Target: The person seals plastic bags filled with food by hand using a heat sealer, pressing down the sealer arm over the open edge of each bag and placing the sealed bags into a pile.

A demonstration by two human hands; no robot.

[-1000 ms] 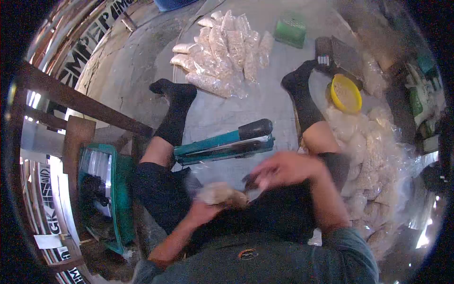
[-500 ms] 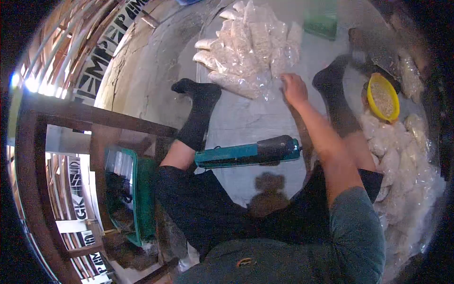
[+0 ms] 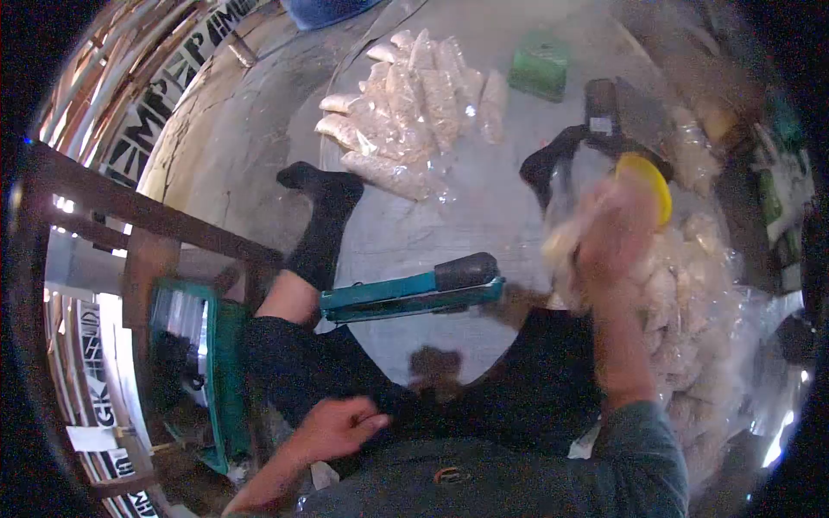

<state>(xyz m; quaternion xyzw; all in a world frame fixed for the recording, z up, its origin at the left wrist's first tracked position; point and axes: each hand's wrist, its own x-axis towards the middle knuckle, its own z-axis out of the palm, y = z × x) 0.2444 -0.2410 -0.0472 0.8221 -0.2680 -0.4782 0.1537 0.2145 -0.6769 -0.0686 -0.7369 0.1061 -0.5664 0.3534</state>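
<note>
At the right, my right hand (image 3: pixel 617 229) is smeared by motion and closed on a clear plastic bag (image 3: pixel 566 246) with pale contents. A yellow bowl (image 3: pixel 658 186) shows partly behind that hand. My left hand (image 3: pixel 337 429) is over my lap, fingers curled in and thumb along them, with nothing visible in it. Between my legs lies a teal bag sealer (image 3: pixel 389 292) with a dark handle end. Beyond it, several filled clear bags (image 3: pixel 419 108) lie in a pile on the pale floor sheet (image 3: pixel 484 203).
More filled bags (image 3: pixel 678 319) are heaped along my right side. A green basket (image 3: pixel 540 67) stands at the far side, and a blue tub (image 3: pixel 328 10) is at the top edge. On the left are a green crate (image 3: pixel 216 371) and a wooden frame (image 3: pixel 164 207).
My right hand has moved from beside the bag pile to the right and now holds a bag. My left hand has come into view over my lap. The view has shifted right.
</note>
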